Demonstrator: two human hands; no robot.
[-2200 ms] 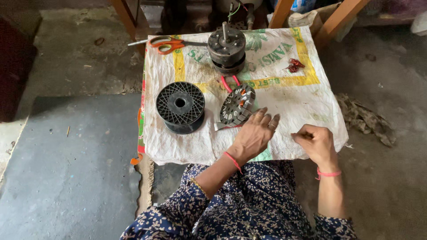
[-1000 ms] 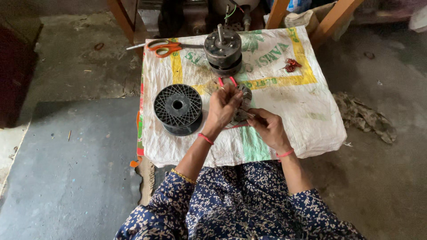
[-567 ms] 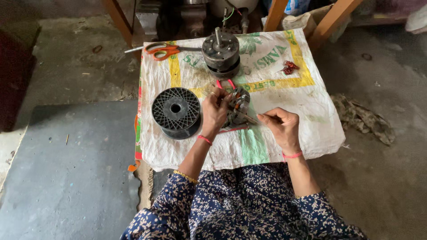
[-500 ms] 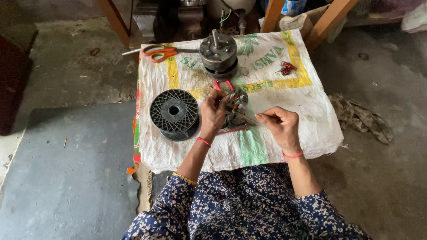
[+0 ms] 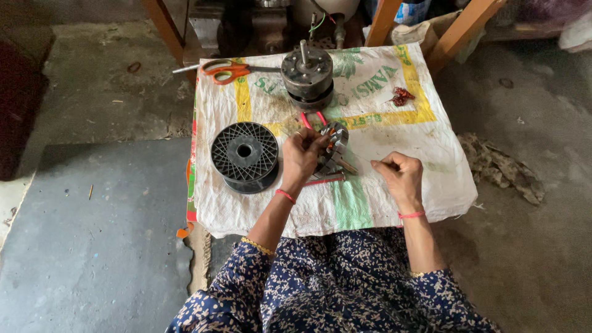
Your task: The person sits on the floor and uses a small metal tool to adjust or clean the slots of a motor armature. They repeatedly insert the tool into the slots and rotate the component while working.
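On a low surface [image 5: 431, 185] draped with a woven white plastic sack, striped yellow and green and smudged with grime, sits a small metal stator [image 5: 333, 151], a ring of stacked laminations tilted up on its edge near the middle. The left hand [image 5: 302, 154] has its fingers closed around the stator's left side, holding it tilted. The right hand [image 5: 398, 176] rests just to the right, apart from the stator, its fingers pinched shut on something very thin (a fine wire, it seems, though the strand is too slight to tell for certain). A slim metal rod pokes out from the stator's lower right, and red wire loops [image 5: 313, 117] arch from behind its top.

Just left of the left hand lies 1 round black plastic spool [image 5: 245, 155], its face a ribbed lattice around a central hub. Farther back stands a squat cylindrical motor housing [image 5: 307, 77] of dull grey metal with a shaft pointing up. Orange-handled scissors [image 5: 225, 69] lie at the back left corner, and a small tangle of reddish wire [image 5: 402, 95] sits at the back right. Both wrists wear thin pink bands. Dark blue floral cloth covers the lap below, over rough grey concrete floor [image 5: 92, 234].
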